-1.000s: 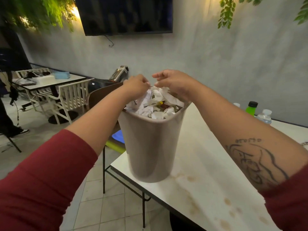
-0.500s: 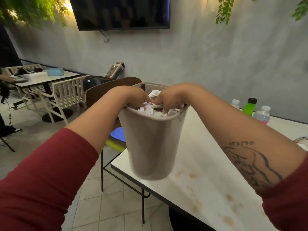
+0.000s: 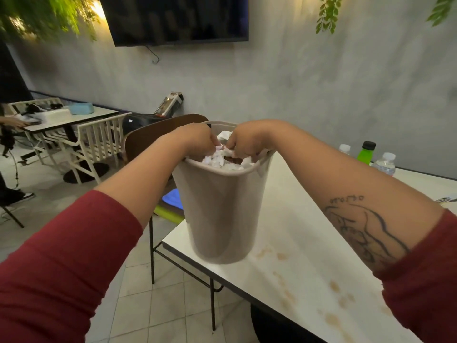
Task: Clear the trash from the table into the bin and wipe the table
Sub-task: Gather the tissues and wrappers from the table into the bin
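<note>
Far left, mid-height: a white café table (image 3: pixel 74 117) with slatted white chairs, well apart from the work.
Left hand (image 3: pixel 195 142): centre of the frame, over the bin's left rim. The fingers are bent downward with their tips buried in the trash, and I cannot tell whether they clutch a piece.
Bin: a tall beige plastic wastebasket (image 3: pixel 222 206) standing on the near corner of the table, just in front of a brown wooden chair (image 3: pixel 148 142).
Trash: crumpled white paper scraps (image 3: pixel 217 160) fill the bin to its rim.
Right hand (image 3: pixel 247 144): beside the left hand, knuckles up, fingers curled and pinching a wad of the paper.
Table: a white rectangular top (image 3: pixel 309 231) with brown stains (image 3: pixel 333 285) at lower right.
Right edge: a green bottle with a black cap (image 3: pixel 366 153) between two clear water bottles (image 3: pixel 384 164).
</note>
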Demonstrator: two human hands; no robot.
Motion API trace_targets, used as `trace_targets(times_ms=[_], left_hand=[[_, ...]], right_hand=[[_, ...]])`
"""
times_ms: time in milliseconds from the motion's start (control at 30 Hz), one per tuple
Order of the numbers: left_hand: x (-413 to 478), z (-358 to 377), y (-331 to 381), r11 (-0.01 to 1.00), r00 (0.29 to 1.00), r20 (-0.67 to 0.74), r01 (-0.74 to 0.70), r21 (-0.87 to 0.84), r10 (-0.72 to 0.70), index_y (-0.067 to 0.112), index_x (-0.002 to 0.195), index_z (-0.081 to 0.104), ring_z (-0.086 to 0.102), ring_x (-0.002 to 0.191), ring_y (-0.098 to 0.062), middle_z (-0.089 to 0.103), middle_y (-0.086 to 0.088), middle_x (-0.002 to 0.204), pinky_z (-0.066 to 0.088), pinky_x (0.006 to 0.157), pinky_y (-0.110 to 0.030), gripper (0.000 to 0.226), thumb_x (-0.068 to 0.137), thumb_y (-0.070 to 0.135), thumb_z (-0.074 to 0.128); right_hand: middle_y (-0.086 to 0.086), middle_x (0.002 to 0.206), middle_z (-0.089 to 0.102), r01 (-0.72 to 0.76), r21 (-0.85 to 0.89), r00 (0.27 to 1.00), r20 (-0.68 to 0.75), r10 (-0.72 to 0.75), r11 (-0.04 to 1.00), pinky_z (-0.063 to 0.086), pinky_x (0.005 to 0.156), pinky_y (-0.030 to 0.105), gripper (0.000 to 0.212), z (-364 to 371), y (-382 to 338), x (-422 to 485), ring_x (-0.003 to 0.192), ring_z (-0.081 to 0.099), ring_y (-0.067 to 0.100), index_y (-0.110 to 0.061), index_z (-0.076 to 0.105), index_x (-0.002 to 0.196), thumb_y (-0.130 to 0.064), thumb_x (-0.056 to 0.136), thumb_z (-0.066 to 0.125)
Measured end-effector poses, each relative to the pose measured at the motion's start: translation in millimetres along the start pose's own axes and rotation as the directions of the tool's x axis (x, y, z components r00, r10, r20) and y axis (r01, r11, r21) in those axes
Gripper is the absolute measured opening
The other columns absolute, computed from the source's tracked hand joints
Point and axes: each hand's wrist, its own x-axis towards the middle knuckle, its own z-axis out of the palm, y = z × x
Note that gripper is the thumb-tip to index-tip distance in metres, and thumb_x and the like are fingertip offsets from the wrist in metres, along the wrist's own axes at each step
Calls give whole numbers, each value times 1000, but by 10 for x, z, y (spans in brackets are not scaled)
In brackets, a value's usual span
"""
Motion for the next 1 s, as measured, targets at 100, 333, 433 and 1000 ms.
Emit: trace_targets(times_ms=[100, 333, 433, 1000], left_hand=[[-15, -32, 10, 1000, 984, -175, 28, 2, -28, 33, 112, 65, 55, 106, -20, 63, 5, 116, 38, 87, -34, 28, 86, 28, 55], [-102, -303, 434, 978, 947, -316, -7, -208, -60, 24, 107, 67, 57, 99, -20, 66, 0, 104, 46, 95, -36, 26, 85, 22, 54], [-58, -352, 844, 946, 931, -364, -95, -311, -26, 18, 106, 68, 59, 102, -22, 66, -3, 107, 48, 94, -38, 24, 86, 17, 55], [331, 943, 3114, 911, 969, -180, -221, -347, 167, 16, 106, 67, 60, 102, -26, 67, -6, 111, 50, 90, -38, 23, 89, 22, 52]], right_hand=[[4, 90, 54, 36, 154, 991, -132, -16, 987, 34, 51, 20, 36, -47, 119, -95, 60, 42, 10, -18, 61, 125, -15, 89, 57], [-2, 102, 67, 184, 481, 907, -419, 40, 857, 40, 62, 7, 35, -160, 521, -346, 83, 57, 4, -13, 64, 123, -6, 88, 61], [6, 110, 67, 214, 531, 871, -484, 87, 820, 42, 77, 16, 31, -131, 821, -525, 95, 59, 13, -11, 66, 118, -6, 88, 63], [8, 106, 68, -122, 711, 826, -314, 468, 693, 46, 79, 26, 23, 954, 2874, -1589, 92, 61, 17, -9, 70, 107, -1, 86, 62]])
